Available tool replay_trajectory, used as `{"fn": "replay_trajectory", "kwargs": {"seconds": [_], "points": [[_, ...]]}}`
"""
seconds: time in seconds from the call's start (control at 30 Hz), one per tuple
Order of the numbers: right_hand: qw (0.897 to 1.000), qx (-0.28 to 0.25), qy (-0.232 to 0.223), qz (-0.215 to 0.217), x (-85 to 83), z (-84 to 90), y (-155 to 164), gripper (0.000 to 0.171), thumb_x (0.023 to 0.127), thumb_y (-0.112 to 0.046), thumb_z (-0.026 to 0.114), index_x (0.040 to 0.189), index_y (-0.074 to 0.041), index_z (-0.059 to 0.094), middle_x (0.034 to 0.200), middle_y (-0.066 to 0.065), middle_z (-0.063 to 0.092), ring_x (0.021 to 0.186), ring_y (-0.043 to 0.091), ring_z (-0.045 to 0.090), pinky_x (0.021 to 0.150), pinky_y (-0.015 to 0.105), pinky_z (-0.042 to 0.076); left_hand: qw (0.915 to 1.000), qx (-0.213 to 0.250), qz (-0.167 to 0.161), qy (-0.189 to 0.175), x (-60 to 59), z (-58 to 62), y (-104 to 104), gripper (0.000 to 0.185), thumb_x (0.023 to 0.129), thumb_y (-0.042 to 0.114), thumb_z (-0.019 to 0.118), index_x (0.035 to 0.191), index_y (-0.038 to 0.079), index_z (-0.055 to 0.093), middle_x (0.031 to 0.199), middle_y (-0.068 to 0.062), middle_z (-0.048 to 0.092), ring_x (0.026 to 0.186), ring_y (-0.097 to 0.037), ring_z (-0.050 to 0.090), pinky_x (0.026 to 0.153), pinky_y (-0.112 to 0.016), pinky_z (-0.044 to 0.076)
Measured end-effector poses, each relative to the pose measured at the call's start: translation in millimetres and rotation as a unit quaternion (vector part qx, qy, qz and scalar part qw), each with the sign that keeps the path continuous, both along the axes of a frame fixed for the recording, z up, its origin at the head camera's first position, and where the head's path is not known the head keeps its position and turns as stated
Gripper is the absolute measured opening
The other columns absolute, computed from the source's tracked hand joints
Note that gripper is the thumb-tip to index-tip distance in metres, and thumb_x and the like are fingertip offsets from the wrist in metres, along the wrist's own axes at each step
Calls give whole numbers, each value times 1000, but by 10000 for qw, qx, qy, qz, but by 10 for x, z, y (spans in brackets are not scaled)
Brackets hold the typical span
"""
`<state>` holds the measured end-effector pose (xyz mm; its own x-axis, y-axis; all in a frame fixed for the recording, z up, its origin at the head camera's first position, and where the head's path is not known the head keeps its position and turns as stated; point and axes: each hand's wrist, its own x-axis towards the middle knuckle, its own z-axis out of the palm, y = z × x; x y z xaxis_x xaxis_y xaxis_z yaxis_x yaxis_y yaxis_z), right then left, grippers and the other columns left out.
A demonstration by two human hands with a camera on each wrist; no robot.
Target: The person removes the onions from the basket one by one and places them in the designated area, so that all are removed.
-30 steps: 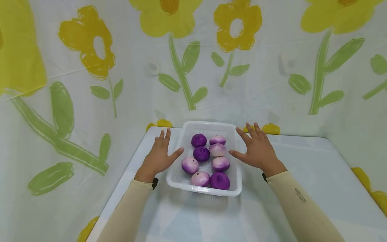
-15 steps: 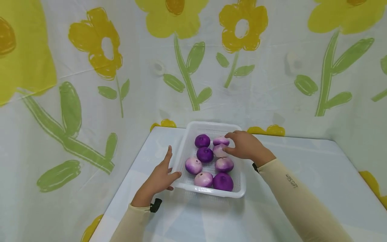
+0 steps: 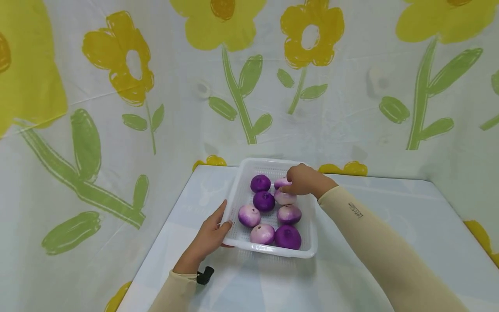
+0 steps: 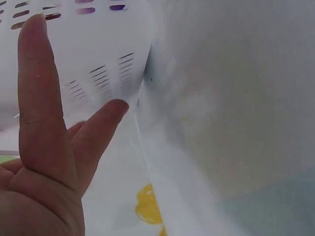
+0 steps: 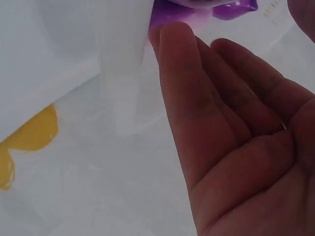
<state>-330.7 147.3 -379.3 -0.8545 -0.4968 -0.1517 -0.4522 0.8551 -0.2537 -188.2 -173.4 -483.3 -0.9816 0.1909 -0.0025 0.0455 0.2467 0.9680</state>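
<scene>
A white slotted basket (image 3: 273,251) on the table holds several purple and purple-white onions. My right hand (image 3: 304,180) reaches over the basket's back right part, its fingertips on a pale onion (image 3: 281,183) there. In the right wrist view the right hand (image 5: 231,128) shows an empty palm and nearly straight fingers, their tips at a purple onion (image 5: 172,14). My left hand (image 3: 212,236) rests against the basket's left wall near the front, thumb at the rim. The left wrist view shows the left hand's straight fingers (image 4: 37,98) against the slotted wall (image 4: 98,49).
The basket sits near the back left of a pale table (image 3: 390,216). A flower-print cloth (image 3: 241,86) hangs close behind and to both sides. The table's left edge (image 3: 156,242) runs just beside my left hand. Bare tabletop lies to the right and in front.
My right hand moved left from beside the basket to over it and came down on the back right onion. My left hand slid back along the left wall toward the front corner.
</scene>
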Motion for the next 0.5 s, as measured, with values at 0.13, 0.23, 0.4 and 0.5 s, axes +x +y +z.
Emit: {"fn": "replay_trajectory", "kwargs": {"seconds": [0.13,0.23,0.4,0.5], "points": [[9987,455,-193,-127,-57,-49,-82,46,97,-51,72,79,-10,63,73,1,52,70,20,51,66,35,45,9995,222,-74,-196,0,-17,-4,67,112,15,48,171,24,18,154,-26,50,108,-47,69,62,-50,63],[9969,670,-339,-218,-58,-71,-134,46,98,-54,69,91,-9,67,84,4,63,80,23,59,76,38,51,9994,216,-100,-265,10,-14,1,64,114,18,45,171,26,17,153,-26,50,106,-45,70,63,-53,63],[9949,890,-384,-296,-37,-64,-213,53,100,-58,63,106,-6,71,98,9,69,91,25,64,88,44,55,9999,-67,-4,-156,21,3,8,64,114,20,45,171,24,18,153,-23,52,104,-40,70,62,-50,63],[9938,971,-432,-326,-27,-64,-255,54,101,-59,61,104,-7,73,98,10,70,90,25,65,88,44,55,9997,-227,82,-62,16,7,18,63,114,20,46,171,23,19,153,-20,53,105,-39,70,61,-45,63]]}}
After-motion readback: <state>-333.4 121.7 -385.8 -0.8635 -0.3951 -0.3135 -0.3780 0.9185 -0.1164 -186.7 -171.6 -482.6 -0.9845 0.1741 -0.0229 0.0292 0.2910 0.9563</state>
